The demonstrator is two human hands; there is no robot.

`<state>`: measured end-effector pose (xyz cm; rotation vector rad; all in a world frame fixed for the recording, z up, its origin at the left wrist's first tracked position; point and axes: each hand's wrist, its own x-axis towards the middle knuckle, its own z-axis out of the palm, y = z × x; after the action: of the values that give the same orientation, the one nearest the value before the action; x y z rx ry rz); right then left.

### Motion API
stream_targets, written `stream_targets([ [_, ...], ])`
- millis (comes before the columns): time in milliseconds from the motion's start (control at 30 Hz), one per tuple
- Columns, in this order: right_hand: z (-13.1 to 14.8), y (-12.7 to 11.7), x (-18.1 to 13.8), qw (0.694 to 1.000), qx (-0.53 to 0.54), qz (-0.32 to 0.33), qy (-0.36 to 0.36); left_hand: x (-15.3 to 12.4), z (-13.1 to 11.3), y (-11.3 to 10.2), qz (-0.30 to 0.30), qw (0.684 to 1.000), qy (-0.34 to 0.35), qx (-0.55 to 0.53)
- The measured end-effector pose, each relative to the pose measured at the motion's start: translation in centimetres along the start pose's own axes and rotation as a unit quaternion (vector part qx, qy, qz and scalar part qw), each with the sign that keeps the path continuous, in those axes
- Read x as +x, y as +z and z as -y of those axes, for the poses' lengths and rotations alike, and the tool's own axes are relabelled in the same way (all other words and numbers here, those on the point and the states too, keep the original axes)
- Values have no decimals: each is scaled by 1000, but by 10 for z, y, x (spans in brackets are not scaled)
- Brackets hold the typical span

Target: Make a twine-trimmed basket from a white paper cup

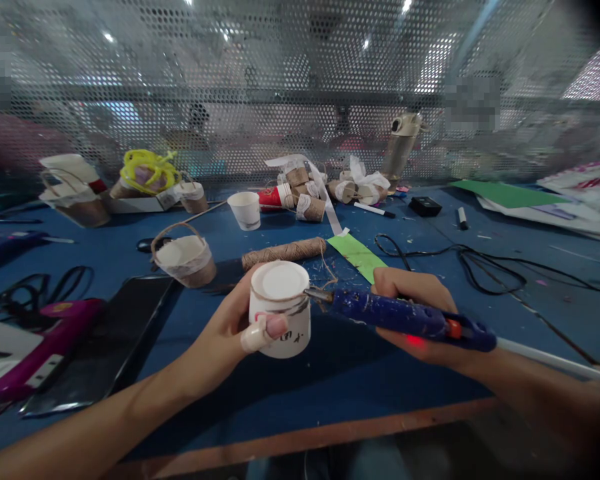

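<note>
My left hand (pixel 253 327) is wrapped round a white paper cup (pixel 293 333), held upside down with its base facing up; a bandage-like wrap covers the thumb. In my right hand (pixel 420 293) is a blue hot glue gun (pixel 385 310), with a glue stick (pixel 540 357) sticking out of its back and a small red light glowing below. The gun's nozzle (pixel 317 293) is at the right side of the cup, near its base rim; whether it touches cannot be made out. A roll of brown twine (pixel 285 253) lies just behind the cup.
Left of the cup stands a small basket with a twine handle (pixel 187 260). Behind are another white cup (pixel 244 210) and several twine-wrapped cups (pixel 310 207). A green paper strip (pixel 357 257), black cable (pixel 485 270), dark tablet-like slab (pixel 105 347) and magenta device (pixel 45 340) lie around.
</note>
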<state>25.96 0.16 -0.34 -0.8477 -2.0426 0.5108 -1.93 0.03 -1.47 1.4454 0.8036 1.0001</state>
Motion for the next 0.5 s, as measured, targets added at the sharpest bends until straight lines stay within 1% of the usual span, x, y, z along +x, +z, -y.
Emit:
stream_targets([
  [67,0,0,1,1000,-2,0,-2,0,0,0,3,1000,0,-1],
  [200,0,0,2,1000,-11,2,2,0,1,0,-10,1000,2,-12],
  [367,2,-1,3,1000,-19,-6,7,-3,5,-4,29,999,1,-36],
  [500,3,-1,2,1000,-14,-5,8,-3,7,-5,21,999,1,-48],
])
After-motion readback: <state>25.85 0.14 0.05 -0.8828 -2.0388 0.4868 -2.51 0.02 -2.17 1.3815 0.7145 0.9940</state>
